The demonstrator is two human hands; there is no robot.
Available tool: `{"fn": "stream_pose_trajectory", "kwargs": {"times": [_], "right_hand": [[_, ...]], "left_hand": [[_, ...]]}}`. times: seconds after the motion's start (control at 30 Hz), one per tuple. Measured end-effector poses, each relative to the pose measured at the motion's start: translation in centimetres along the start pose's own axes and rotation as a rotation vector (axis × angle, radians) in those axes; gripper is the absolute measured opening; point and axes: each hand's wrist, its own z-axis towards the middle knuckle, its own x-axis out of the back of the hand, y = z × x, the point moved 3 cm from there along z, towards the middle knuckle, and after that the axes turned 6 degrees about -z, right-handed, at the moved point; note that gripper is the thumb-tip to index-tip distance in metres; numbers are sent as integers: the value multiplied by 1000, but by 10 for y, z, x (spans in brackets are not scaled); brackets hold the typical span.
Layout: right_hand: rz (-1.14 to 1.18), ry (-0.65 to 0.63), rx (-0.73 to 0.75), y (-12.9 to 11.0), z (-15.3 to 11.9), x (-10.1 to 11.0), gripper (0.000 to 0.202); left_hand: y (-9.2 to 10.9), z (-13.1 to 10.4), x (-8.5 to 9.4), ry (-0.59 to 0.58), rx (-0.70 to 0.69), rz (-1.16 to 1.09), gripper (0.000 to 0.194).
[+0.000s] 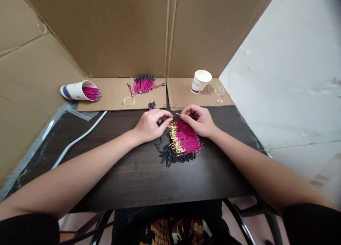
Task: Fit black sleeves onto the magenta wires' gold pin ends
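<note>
My right hand (198, 120) pinches a magenta wire with a gold pin (177, 113), whose tip points left toward my other hand. Thumb and forefinger of my left hand (154, 124) come together just left of that tip; whatever they hold, if anything, is too small to make out. Below both hands lies a pile of magenta wires (188, 138), their gold pin ends toward the left. Short black tubes (170, 156) are scattered along the pile's left and front sides. Past my left hand sits a small bunch of black-capped wires (151, 105).
At the back, cardboard (112, 95) carries a heap of black-capped magenta wires (145, 84) and a white rubber band (129, 101). A paper cup full of wires (74, 90) lies tipped at left; another cup (201, 81) stands right, beside more bands (220, 91). A pale cable (80, 138) crosses the left side.
</note>
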Motion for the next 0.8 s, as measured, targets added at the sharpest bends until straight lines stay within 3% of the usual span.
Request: {"fn": "stream_pose_trajectory", "kwargs": {"times": [0.23, 0.8], "right_hand": [[-20, -30, 33, 0, -2, -2, 23], [-53, -48, 48, -1, -3, -3, 18]], "left_hand": [[-1, 1, -1, 36, 15, -37, 11], [0, 2, -1, -14, 8, -51, 13]]}}
